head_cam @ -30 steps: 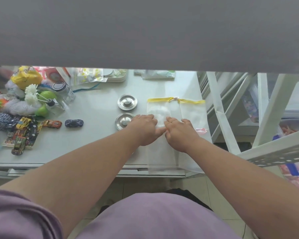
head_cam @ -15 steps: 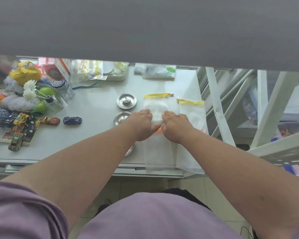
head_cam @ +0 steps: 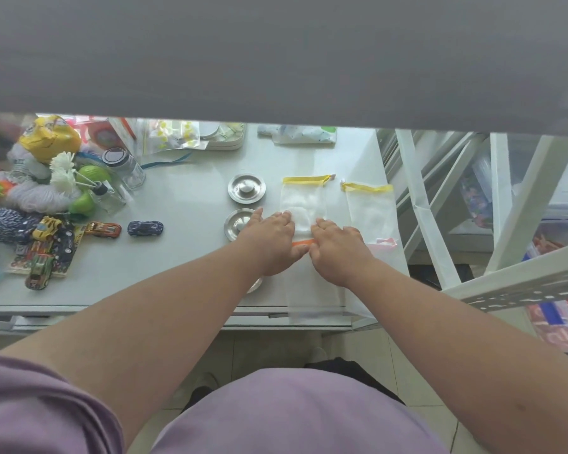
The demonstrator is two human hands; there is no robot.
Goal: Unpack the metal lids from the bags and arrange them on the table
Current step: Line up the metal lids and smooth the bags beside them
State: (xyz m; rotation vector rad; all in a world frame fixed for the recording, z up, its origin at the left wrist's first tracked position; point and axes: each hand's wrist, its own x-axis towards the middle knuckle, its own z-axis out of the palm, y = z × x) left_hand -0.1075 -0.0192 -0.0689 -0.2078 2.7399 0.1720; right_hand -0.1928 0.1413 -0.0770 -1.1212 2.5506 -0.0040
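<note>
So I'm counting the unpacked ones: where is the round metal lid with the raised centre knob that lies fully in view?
The round metal lid lies mid-table, just left of the yellow-edged clear bag and beyond a second metal lid.

The person wears a loose, short-sleeved lilac cotton top (head_cam: 295, 417); its left sleeve (head_cam: 43, 407) ends above the elbow. Both forearms are bare down to the fingers (head_cam: 284, 221), with no rings, watch or gloves.
</note>
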